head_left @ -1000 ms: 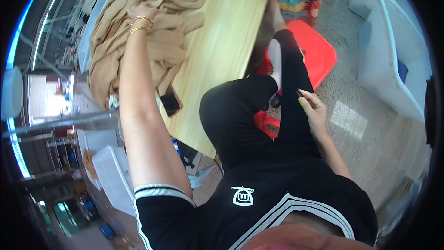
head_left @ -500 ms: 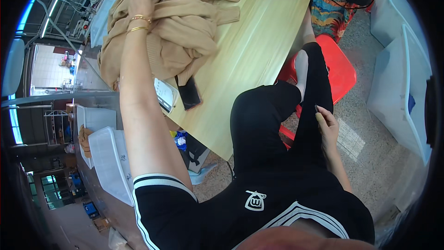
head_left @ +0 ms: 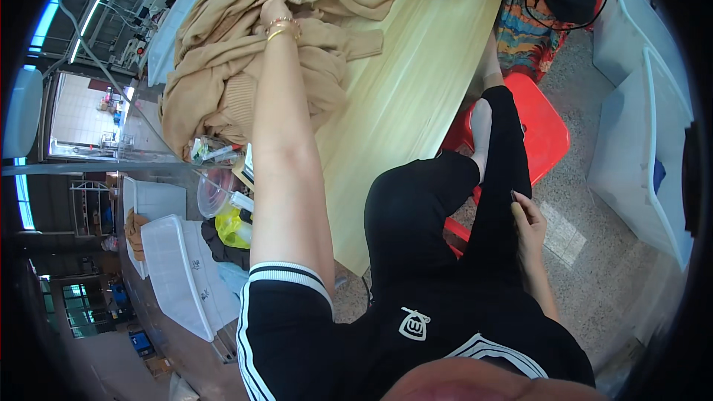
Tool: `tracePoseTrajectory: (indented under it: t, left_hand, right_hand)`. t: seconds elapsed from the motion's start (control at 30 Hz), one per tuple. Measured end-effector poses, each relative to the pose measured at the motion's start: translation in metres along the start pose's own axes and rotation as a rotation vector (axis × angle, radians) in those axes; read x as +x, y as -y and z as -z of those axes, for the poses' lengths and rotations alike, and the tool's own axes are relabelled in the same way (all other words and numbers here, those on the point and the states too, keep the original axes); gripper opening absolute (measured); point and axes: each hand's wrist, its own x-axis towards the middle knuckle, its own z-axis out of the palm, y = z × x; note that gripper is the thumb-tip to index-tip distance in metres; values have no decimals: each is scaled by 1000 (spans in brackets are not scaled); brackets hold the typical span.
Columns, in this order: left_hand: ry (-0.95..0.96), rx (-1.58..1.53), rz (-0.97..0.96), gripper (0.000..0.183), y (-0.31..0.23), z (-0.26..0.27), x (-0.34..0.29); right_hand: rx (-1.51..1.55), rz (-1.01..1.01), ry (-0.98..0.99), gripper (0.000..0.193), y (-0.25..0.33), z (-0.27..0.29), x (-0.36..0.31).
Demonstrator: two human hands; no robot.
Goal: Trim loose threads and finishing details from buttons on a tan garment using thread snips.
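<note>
A heap of tan knitted cardigans covers the far left of the wooden table. My left hand, with bracelets at its wrist, reaches into the heap, its fingers closed on a ribbed edge of a cardigan near a small dark button or label. The fingertips are partly hidden in the knit. Low on the right, beside my thigh, my right hand is closed in a pinch. A small dark thing sticks out between thumb and finger; its kind is too small to make out.
A red plastic stool stands right of the table. White plastic bins line the right side, and another white bin stands at the left. Colourful patterned cloth hangs at the far right. A yellow bag lies by my left arm.
My left hand has moved right across the cardigans to the ribbed edge. My left forearm now covers the phone on the table. My right hand keeps its pinch beside my thigh.
</note>
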Motion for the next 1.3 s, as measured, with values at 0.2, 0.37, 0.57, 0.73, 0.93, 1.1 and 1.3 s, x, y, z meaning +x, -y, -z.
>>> tracePoseTrajectory:
  t: [0.2,0.37,0.57,0.73,0.93,1.1,1.3]
  left_hand:
    - [67,-975,99,12,-70,54,-54]
    - [250,-1052,-76,14,-181,92,-102]
    - [152,-926,-299,36,-289,185,-145]
    - [7,-714,-177,56,-305,208,-272]
    - [1070,-480,23,54,-219,187,-358]
    - [1029,-725,218,40,-147,162,-382]
    - [842,-638,132,48,-126,163,-418]
  right_hand:
    - [23,10,27,25,2,-4,4]
    - [161,-38,43,25,7,-1,6]
    - [224,-17,104,27,16,-5,-3]
    - [201,-13,114,28,21,-12,-1]
    - [-125,347,210,38,68,-23,9]
    - [-347,795,438,36,132,-70,3]
    - [-316,1155,538,45,143,-127,9]
